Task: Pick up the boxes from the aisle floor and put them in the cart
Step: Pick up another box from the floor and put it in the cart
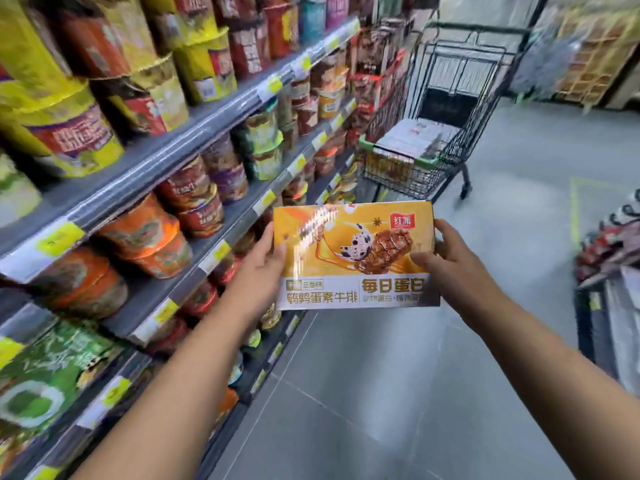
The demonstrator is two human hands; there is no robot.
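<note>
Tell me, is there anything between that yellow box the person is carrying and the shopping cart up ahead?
Nothing visible blocks the way. The yellow box is held in the air by the left hand and right hand, and the grey floor up to the cart looks bare. Shelves line the left side; the cart already holds boxes.

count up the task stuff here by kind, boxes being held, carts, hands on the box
boxes being held: 1, the yellow box
shopping carts: 1, the cart, already loaded with some packaged goods, too blurred to count
hands on the box: 2, left hand and right hand, one at each end
total: 4
</note>
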